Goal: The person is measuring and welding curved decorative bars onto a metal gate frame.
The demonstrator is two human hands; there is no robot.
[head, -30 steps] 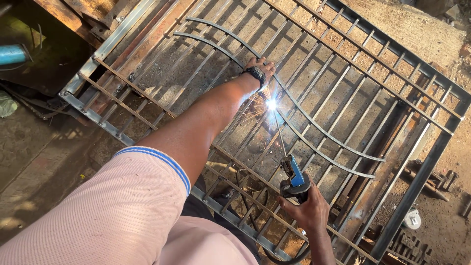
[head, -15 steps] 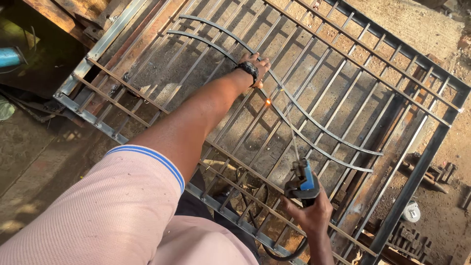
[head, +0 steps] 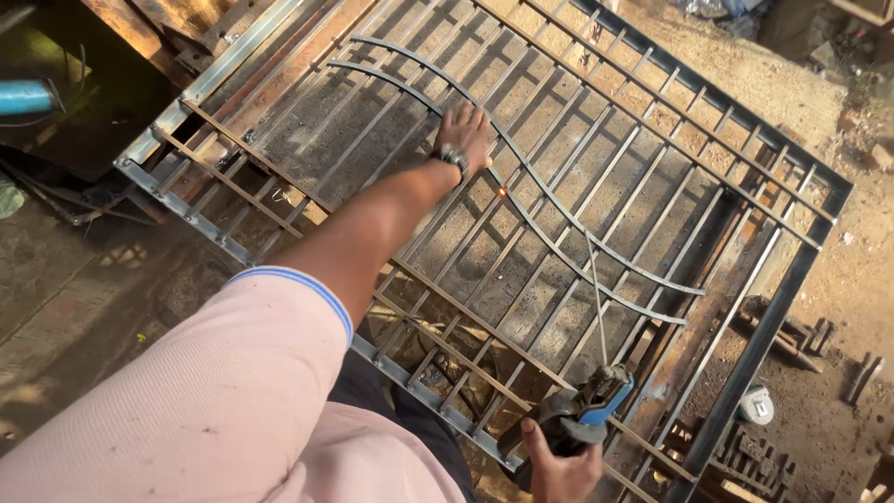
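Outward from the fingers: those of the left hand (head: 463, 133) are spread flat, pressing on the curved bars (head: 549, 200) of the metal grille (head: 279, 84), just above a small orange glowing spot (head: 503, 192). Near the bottom edge, the right hand (head: 559, 466) has its fingers clamped round the blue-and-black electrode holder (head: 587, 414), whose thin rod (head: 596, 298) rises away over the bars. Far right lies sandy ground (head: 857, 270) with metal scraps (head: 792, 335).
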